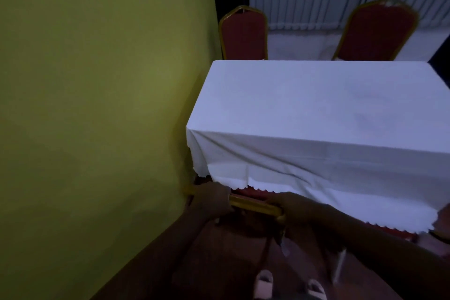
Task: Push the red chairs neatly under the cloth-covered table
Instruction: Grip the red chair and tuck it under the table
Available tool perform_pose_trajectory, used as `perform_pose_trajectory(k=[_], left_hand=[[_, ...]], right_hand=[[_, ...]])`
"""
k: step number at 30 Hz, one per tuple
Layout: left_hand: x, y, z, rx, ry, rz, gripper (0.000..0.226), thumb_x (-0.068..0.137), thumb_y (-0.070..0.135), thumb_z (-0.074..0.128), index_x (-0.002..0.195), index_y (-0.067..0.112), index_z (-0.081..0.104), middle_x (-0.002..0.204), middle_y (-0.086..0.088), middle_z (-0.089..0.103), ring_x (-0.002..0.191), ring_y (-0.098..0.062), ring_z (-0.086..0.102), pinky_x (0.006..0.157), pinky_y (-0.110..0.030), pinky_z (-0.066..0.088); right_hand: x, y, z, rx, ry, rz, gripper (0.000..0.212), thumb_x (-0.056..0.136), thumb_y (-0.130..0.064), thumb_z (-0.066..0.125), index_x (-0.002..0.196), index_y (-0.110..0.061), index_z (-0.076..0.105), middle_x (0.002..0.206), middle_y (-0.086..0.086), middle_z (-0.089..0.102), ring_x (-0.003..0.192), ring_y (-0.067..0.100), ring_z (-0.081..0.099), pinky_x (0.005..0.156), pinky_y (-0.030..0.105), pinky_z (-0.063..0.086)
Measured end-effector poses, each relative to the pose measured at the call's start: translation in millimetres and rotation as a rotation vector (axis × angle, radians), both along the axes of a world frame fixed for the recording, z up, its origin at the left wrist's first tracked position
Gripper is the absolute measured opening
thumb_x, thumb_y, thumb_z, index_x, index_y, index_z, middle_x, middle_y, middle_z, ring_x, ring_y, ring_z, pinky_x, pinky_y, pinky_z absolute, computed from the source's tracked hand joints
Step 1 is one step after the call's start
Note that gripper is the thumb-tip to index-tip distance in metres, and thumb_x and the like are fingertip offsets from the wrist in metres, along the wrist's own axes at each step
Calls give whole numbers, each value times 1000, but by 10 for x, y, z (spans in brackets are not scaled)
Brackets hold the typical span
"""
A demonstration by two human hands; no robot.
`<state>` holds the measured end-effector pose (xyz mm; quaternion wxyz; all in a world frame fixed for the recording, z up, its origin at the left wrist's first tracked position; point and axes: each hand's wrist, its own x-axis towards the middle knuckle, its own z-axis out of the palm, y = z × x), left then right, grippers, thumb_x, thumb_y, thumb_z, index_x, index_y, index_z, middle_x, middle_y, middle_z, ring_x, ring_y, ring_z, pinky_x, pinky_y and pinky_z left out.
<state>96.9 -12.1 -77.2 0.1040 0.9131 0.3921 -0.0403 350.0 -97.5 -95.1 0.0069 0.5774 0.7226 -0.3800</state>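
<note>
Three red chairs with gold-painted metal frames ringed one desk (316,105) draped in a white cloth with a scalloped hem: two arched, padded backs, one (243,34) at the far-left corner and one (376,31) farther right, stood upright along the desk's far edge, while the near chair (253,204) sat at the desk's near-left corner, its seat mostly hidden beneath the hanging cloth. The left hand (213,198) and right hand (292,203) were apart, each closed around an end of that chair's gold top rail. A flat olive-green wall (97,105) stood just beside the desk's left end.
</note>
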Motion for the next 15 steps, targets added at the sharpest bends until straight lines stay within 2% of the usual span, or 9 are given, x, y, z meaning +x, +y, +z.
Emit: perform_pose_trajectory(k=[3, 5, 8, 10, 12, 15], left_hand=[[177, 36, 63, -94, 15, 28, 60, 63, 74, 51, 83, 20, 68, 81, -1, 72, 73, -17, 65, 65, -28, 48], [113, 126, 92, -207, 9, 26, 50, 69, 60, 64, 101, 22, 68, 98, 0, 72, 86, -16, 66, 74, -27, 47], [-145, 211, 125, -253, -37, 64, 34, 77, 32, 70, 110, 25, 68, 106, -1, 72, 94, -17, 65, 68, -13, 37], [-208, 175, 183, -254, -57, 62, 33, 79, 27, 69, 112, 23, 69, 103, -4, 72, 92, -17, 64, 59, -5, 29], [-169, 117, 229, -247, -45, 41, 35, 79, 27, 70, 114, 24, 68, 101, -5, 73, 91, -18, 64, 57, -10, 31], [-136, 38, 250, -231, -60, 60, 39, 76, 33, 69, 115, 26, 67, 104, -4, 73, 93, -19, 65, 67, -22, 37]], right_hand=[[362, -149, -65, 34, -75, -58, 42, 76, -27, 65, 116, -28, 54, 113, -3, 60, 96, 12, 56, 77, 27, 42], [446, -238, -123, 48, -57, -115, 33, 80, -24, 62, 113, -27, 56, 103, -6, 61, 87, 7, 54, 73, 23, 37], [433, -304, -214, 80, -10, -194, 21, 80, -25, 58, 98, -37, 56, 89, -13, 60, 78, 5, 56, 70, 25, 38], [448, -325, -272, 96, -3, -202, 21, 79, -28, 57, 97, -38, 54, 89, -15, 59, 79, 4, 56, 70, 27, 41], [473, -342, -279, 101, -6, -170, 23, 80, -29, 56, 103, -32, 55, 91, -15, 56, 81, 6, 55, 72, 27, 42], [494, -360, -255, 98, -1, -158, 21, 79, -31, 54, 100, -33, 56, 88, -15, 57, 77, 5, 55, 72, 27, 44]])
